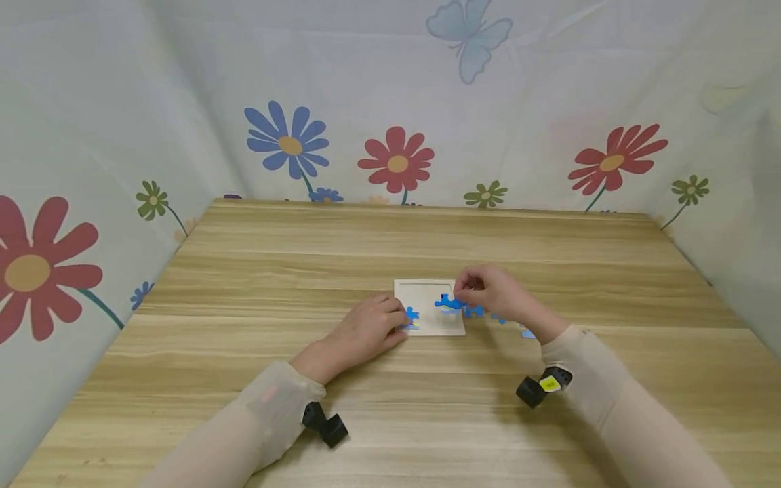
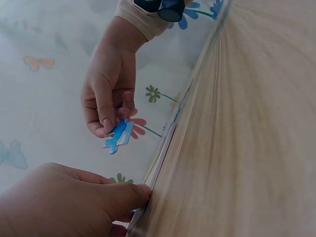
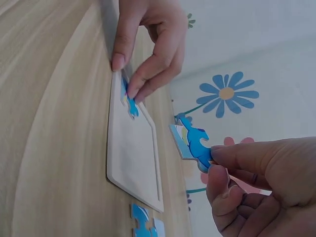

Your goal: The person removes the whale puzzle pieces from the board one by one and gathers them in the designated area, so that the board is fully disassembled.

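A shallow white puzzle board (image 1: 427,327) with a raised rim lies on the table. One blue puzzle piece (image 3: 132,106) sits inside its left end. My left hand (image 1: 371,327) holds that end, thumb against the board's near edge and fingertips on the seated piece. Above the right part of the board, my right hand (image 1: 497,293) pinches another puzzle piece (image 3: 196,143), blue with a pale, partly yellow side, between thumb and forefinger. That held piece is tilted and clear of the board in the right wrist view.
Several loose blue puzzle pieces (image 1: 476,312) lie in a row just right of the board, partly hidden beneath my right hand. The wooden table (image 1: 305,251) reaches back to a flower-printed curtain (image 1: 342,81).
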{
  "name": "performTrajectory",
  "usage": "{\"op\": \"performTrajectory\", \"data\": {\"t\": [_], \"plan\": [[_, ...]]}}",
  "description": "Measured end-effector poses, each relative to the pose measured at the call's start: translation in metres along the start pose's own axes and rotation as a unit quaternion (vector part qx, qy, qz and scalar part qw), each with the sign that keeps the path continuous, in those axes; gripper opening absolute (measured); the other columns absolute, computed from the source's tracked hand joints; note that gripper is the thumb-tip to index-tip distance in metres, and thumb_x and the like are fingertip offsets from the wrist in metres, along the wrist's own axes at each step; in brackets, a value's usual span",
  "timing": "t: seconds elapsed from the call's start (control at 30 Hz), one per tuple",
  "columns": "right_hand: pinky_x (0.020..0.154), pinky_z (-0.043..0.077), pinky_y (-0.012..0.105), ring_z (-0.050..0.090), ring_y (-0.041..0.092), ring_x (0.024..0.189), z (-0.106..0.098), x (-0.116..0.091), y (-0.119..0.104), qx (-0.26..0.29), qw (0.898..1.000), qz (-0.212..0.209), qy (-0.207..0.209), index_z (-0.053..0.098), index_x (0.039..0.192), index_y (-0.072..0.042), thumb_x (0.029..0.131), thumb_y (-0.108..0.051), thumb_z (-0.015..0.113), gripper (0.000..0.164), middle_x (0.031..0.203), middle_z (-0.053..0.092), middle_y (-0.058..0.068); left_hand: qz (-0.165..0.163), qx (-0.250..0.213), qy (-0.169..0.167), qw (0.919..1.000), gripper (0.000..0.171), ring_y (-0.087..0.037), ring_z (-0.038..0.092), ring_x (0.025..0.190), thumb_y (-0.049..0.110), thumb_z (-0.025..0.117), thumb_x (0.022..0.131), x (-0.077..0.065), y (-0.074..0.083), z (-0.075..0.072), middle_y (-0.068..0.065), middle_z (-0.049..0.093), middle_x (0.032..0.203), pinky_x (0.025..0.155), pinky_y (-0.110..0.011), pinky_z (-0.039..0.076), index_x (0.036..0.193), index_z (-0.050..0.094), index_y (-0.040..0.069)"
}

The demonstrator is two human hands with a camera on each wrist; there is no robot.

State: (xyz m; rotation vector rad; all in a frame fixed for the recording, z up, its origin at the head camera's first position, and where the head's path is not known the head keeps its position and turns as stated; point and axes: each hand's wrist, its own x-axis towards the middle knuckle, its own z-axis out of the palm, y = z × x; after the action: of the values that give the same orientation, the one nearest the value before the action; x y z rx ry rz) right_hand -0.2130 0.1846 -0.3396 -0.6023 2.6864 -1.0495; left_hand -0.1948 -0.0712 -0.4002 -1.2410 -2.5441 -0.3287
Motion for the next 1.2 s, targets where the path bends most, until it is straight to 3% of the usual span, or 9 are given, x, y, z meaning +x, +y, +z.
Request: {"op": "performTrajectory", "data": {"t": [0.23,0.43,0.97,1.2], "plan": [[0.05,0.042,0.023,0.049,0.018,0.06,-0.013,-0.007,0.007,0.016,1.0,0.003,-0.006,0.062,0.093,0.0,0.094,-0.008,0.059,0.008,0.075,0.056,0.006,-0.002,-0.004,-0.004,1.0,0.015,-0.019,0.06,0.097,0.023,0.07,0.088,-0.001,-0.001,0.002,-0.001,0.067,0.098,0.092,-0.034,0.049,0.096,0.073,0.011],[0.048,0.04,0.022,0.045,0.011,0.055,-0.02,-0.015,0.009,0.022,1.0,0.008,-0.017,0.061,0.093,0.0,0.094,-0.009,0.06,0.01,0.073,0.056,0.009,0.0,-0.014,-0.006,0.9999,0.013,-0.019,0.059,0.097,0.021,0.069,0.088,-0.001,-0.002,0.002,-0.001,0.067,0.097,0.092,-0.035,0.048,0.095,0.073,0.012],[0.047,0.04,0.022,0.051,0.015,0.059,-0.027,-0.028,0.028,0.012,0.999,0.023,-0.048,0.061,0.091,0.001,0.094,-0.009,0.06,0.01,0.075,0.059,0.01,-0.007,-0.021,-0.014,0.9997,0.014,-0.019,0.059,0.096,0.021,0.069,0.088,0.0,-0.002,0.0,-0.001,0.067,0.098,0.091,-0.034,0.049,0.097,0.074,0.011],[0.047,0.039,0.021,0.047,0.008,0.056,-0.029,-0.033,0.036,0.011,0.998,0.019,-0.05,0.063,0.09,0.002,0.093,-0.007,0.061,0.009,0.073,0.06,0.009,-0.01,-0.022,-0.015,0.9996,0.014,-0.019,0.059,0.097,0.022,0.069,0.088,0.0,-0.002,0.001,-0.001,0.067,0.098,0.092,-0.034,0.049,0.098,0.073,0.012]]}}
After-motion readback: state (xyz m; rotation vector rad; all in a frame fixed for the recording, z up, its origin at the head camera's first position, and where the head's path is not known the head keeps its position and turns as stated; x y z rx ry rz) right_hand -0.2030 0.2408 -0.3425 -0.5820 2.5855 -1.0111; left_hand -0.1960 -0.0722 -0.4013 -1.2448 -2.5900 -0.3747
